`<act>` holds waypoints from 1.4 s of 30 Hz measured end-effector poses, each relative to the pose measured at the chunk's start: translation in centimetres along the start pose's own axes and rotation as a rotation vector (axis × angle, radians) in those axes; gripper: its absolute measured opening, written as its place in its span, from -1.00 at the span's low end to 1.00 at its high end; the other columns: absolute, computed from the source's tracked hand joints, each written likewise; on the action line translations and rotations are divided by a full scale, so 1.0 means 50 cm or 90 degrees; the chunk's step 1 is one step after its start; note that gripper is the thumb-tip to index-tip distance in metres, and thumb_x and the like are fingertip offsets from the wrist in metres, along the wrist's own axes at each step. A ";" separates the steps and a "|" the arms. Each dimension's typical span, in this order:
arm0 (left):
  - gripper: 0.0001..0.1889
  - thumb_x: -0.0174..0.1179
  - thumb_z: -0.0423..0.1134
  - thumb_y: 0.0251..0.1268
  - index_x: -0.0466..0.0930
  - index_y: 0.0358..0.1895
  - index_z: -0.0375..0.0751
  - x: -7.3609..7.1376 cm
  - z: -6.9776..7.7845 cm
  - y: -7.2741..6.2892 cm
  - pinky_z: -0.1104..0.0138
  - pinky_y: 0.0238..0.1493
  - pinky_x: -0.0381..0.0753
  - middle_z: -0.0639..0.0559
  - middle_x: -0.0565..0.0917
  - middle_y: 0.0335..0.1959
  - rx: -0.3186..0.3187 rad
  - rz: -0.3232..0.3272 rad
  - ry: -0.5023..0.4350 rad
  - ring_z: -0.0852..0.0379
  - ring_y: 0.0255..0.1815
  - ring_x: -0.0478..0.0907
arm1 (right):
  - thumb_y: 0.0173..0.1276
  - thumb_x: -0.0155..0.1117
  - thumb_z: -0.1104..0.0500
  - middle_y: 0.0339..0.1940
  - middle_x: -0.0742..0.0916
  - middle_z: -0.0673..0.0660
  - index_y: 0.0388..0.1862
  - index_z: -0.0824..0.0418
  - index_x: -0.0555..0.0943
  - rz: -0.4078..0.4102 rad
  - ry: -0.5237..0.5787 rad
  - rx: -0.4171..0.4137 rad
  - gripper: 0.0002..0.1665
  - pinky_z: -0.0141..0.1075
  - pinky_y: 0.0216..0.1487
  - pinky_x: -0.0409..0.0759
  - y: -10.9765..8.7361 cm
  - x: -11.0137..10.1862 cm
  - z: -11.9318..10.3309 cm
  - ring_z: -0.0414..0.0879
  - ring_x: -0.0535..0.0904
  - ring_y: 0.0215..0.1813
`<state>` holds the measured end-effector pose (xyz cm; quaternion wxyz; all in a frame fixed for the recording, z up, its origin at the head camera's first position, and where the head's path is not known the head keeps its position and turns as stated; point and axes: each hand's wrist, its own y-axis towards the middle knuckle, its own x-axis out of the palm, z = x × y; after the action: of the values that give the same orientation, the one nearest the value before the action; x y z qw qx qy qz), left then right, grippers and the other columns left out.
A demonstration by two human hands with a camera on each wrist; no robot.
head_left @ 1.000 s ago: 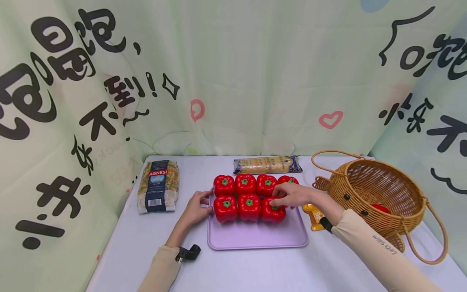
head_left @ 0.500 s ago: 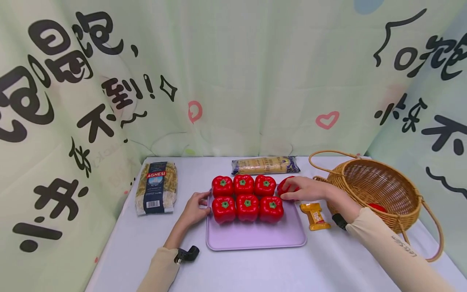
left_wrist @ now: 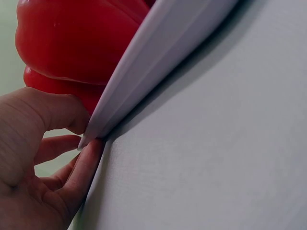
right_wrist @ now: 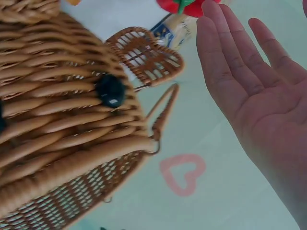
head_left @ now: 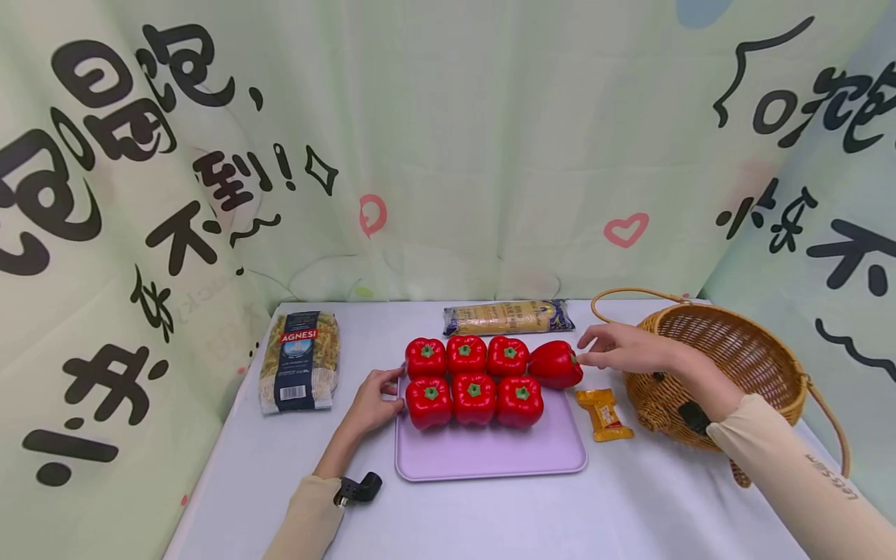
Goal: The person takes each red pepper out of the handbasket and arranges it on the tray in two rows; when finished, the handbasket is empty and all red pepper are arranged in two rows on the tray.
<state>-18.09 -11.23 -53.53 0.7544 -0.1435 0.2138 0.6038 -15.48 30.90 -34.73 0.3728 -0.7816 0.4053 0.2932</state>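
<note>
Several red bell peppers stand stem up in two rows on a lilac tray (head_left: 490,460). At the back row's right end a bell pepper (head_left: 555,364) lies tipped on its side, green stem facing right. My left hand (head_left: 372,400) pinches the tray's left rim (left_wrist: 139,67), thumb above and fingers below in the left wrist view. Just right of the tipped pepper, my right hand (head_left: 626,348) is held in the air with nothing in it. Its fingers (right_wrist: 232,40) are fairly straight in the right wrist view, palm showing.
A wicker basket (right_wrist: 57,96) with black bead eyes and looped handles stands right, partly behind the right forearm. An orange packet (head_left: 603,416) lies between tray and basket. Behind the tray is a long pasta packet (head_left: 509,317); a pasta bag (head_left: 299,362) is at left.
My right hand has gone from the peppers rightward toward the basket. The back row's rightmost pepper, stem up earlier, now lies on its side. My left hand stays at the tray rim.
</note>
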 end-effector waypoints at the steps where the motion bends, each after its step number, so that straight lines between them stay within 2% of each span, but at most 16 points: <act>1: -0.38 0.29 -0.52 0.02 0.49 0.28 -0.37 -0.001 0.000 0.000 0.18 -0.11 0.69 -0.22 0.52 0.04 0.001 0.000 0.000 -0.06 -0.09 0.59 | 0.39 0.24 -0.05 -0.11 0.70 0.12 0.15 0.32 0.50 0.002 0.005 0.003 -0.46 -0.18 -0.11 0.60 -0.001 -0.001 0.004 -0.05 0.59 -0.10; 6: -0.38 0.29 -0.53 0.01 0.49 0.27 -0.39 -0.003 -0.003 -0.001 0.17 -0.11 0.69 -0.25 0.52 0.04 0.006 0.003 -0.001 -0.08 -0.09 0.60 | 0.38 0.26 0.02 -0.16 0.70 0.13 0.08 0.39 0.53 0.028 0.008 -0.017 -0.51 -0.18 -0.13 0.60 0.010 0.006 0.028 -0.02 0.60 -0.14; 11: -0.38 0.28 -0.54 0.01 0.49 0.27 -0.40 -0.002 -0.009 0.001 0.20 -0.13 0.69 -0.25 0.51 0.04 0.011 0.002 -0.007 -0.08 -0.09 0.61 | 0.36 0.28 0.07 -0.09 0.70 0.29 0.08 0.44 0.51 0.065 -0.006 -0.022 -0.50 -0.08 -0.08 0.65 0.035 0.024 0.047 0.10 0.63 -0.07; 16: -0.38 0.28 -0.53 0.01 0.49 0.27 -0.40 -0.001 -0.009 0.001 0.20 -0.15 0.69 -0.25 0.51 0.03 0.014 0.000 -0.015 -0.08 -0.10 0.60 | 0.31 0.34 0.06 0.07 0.61 0.47 0.16 0.46 0.46 0.088 0.001 0.003 -0.39 0.04 0.00 0.64 0.052 0.034 0.058 0.31 0.56 0.07; 22: -0.38 0.30 -0.52 0.02 0.49 0.27 -0.38 -0.002 -0.005 0.000 0.20 -0.13 0.69 -0.24 0.51 0.03 0.010 0.001 -0.007 -0.07 -0.09 0.60 | 0.21 0.41 0.08 0.19 0.48 0.58 0.24 0.46 0.38 0.091 0.017 0.016 -0.25 0.13 0.05 0.59 0.069 0.042 0.062 0.43 0.51 0.12; 29: -0.38 0.30 -0.52 0.01 0.49 0.28 -0.36 -0.002 -0.006 0.002 0.21 -0.12 0.69 -0.23 0.52 0.03 0.008 0.001 -0.009 -0.07 -0.08 0.60 | 0.16 0.48 0.10 0.30 0.37 0.60 0.35 0.43 0.29 0.061 0.022 0.048 -0.11 0.19 0.13 0.52 0.094 0.057 0.071 0.45 0.44 0.18; 36: -0.36 0.29 -0.52 -0.01 0.49 0.28 -0.37 -0.002 -0.006 0.002 0.20 -0.13 0.68 -0.23 0.51 0.04 0.008 -0.003 -0.008 -0.06 -0.08 0.60 | 0.12 0.51 0.13 0.21 0.51 0.54 0.34 0.43 0.32 0.050 0.028 0.038 -0.11 0.24 0.16 0.46 0.104 0.070 0.081 0.43 0.45 0.19; 42: -0.36 0.30 -0.51 0.01 0.49 0.29 -0.36 -0.001 -0.007 0.003 0.21 -0.13 0.68 -0.23 0.51 0.06 0.005 -0.007 -0.003 -0.05 -0.08 0.60 | 0.12 0.52 0.08 0.12 0.59 0.47 0.31 0.43 0.35 0.050 0.025 0.041 -0.12 0.17 0.12 0.53 0.110 0.068 0.086 0.37 0.50 0.15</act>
<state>-18.31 -11.43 -53.82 0.7588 -0.1408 0.2136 0.5990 -19.12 30.85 -41.56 0.3781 -0.7581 0.4523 0.2789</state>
